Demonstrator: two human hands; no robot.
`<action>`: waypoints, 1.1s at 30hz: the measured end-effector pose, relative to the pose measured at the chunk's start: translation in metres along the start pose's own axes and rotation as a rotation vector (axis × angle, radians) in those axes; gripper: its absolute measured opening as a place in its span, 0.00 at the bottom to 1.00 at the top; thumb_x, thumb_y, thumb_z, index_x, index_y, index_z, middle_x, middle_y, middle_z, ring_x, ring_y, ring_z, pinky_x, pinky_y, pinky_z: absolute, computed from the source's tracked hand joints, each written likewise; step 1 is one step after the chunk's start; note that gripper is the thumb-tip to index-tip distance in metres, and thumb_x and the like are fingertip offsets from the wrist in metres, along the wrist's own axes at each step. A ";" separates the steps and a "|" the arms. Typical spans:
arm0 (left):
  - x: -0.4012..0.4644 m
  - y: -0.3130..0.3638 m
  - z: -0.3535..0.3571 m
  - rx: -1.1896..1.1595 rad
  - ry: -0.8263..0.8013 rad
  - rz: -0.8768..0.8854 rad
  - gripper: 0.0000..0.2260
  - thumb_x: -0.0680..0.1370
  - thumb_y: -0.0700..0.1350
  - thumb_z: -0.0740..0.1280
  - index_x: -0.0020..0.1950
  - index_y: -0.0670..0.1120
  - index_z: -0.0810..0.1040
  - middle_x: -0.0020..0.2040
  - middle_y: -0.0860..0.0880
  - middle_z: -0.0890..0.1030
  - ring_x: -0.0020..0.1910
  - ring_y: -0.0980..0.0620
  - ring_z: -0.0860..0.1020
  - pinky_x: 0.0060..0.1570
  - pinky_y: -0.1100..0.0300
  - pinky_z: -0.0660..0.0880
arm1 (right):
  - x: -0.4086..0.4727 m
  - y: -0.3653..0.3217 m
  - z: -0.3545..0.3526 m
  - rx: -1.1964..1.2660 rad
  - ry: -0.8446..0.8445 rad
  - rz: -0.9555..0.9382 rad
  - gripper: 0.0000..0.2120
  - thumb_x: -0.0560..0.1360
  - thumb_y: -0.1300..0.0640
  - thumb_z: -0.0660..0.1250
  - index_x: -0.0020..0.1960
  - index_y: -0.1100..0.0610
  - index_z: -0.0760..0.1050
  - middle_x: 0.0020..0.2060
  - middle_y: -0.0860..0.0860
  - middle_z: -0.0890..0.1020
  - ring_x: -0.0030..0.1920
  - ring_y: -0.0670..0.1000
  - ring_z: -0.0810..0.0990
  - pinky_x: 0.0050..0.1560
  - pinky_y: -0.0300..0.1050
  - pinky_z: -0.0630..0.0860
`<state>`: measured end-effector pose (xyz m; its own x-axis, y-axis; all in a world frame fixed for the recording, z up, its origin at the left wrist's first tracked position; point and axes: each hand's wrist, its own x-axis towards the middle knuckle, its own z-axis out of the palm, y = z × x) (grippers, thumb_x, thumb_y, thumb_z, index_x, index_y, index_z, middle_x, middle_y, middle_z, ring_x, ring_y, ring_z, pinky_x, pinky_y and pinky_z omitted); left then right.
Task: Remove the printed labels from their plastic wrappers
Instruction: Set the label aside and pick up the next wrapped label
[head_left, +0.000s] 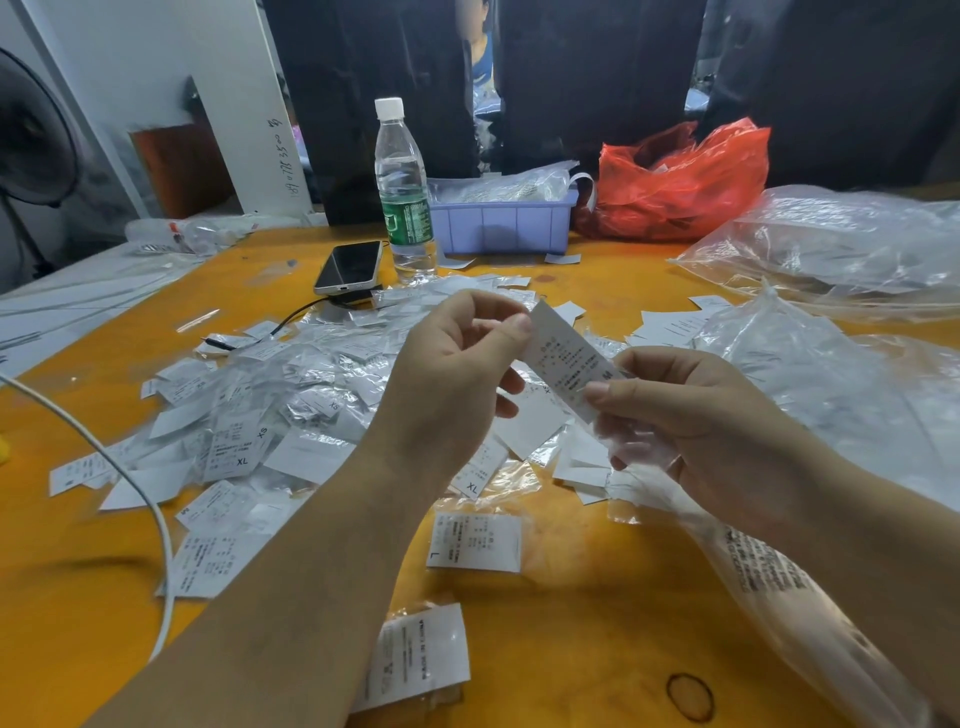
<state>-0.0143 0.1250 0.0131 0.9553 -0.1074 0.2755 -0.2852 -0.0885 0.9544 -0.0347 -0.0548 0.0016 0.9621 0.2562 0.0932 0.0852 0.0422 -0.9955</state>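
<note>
Where print can be read, it is mostly size marks: the label (566, 364) held up between the hands carries an "M" near its lower end above lines of small text too fine to read, and tags in the pile (270, 415) on the orange desk (597, 597) show "XS", "XL" and "L". A bottle (404, 192) with a green band stands behind a dark phone (349, 267), its band's writing too small to make out, and handwritten digits run up the white panel (283, 161) at the back, not clearly legible. The left hand (457, 374) is raised over the pile with palm turned inward, thumb and curled forefinger pinching the label's upper end. The right hand (691, 415) sits lower and to the right, thumb on the label's lower end, the other fingers (641, 358) curled behind it round a clear wrapper (636, 449) that hangs crumpled below the thumb. The label slants from upper left to lower right, its lower end at the wrapper's mouth. A long clear bag (769, 577) with black print lies under the right forearm. A lilac bin (501, 223), a red bag (680, 182) and loose clear sheeting (831, 244) lie at the desk's far side, and a white cable (135, 488) crosses the left.
</note>
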 end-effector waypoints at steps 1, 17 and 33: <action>0.000 -0.001 0.000 0.023 0.005 0.012 0.05 0.81 0.43 0.65 0.46 0.47 0.79 0.35 0.54 0.82 0.33 0.57 0.77 0.34 0.61 0.79 | 0.000 0.000 0.000 -0.003 0.000 0.003 0.04 0.64 0.58 0.77 0.34 0.54 0.82 0.36 0.59 0.79 0.32 0.51 0.72 0.33 0.41 0.75; -0.008 -0.002 0.008 0.366 -0.170 0.160 0.07 0.79 0.45 0.68 0.43 0.53 0.83 0.35 0.61 0.81 0.37 0.57 0.78 0.34 0.69 0.72 | -0.001 0.001 -0.001 -0.039 0.080 0.021 0.03 0.67 0.61 0.72 0.40 0.57 0.82 0.34 0.51 0.81 0.35 0.46 0.80 0.33 0.39 0.75; -0.006 -0.005 0.006 0.382 -0.180 0.157 0.04 0.78 0.48 0.69 0.44 0.54 0.82 0.38 0.60 0.81 0.37 0.60 0.78 0.33 0.72 0.72 | 0.000 0.002 0.000 0.019 0.167 -0.003 0.23 0.59 0.59 0.74 0.54 0.57 0.78 0.39 0.55 0.84 0.41 0.52 0.83 0.40 0.43 0.78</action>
<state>-0.0192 0.1201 0.0064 0.8789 -0.3164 0.3571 -0.4665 -0.4133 0.7820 -0.0346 -0.0550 -0.0006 0.9916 0.0922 0.0906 0.0852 0.0612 -0.9945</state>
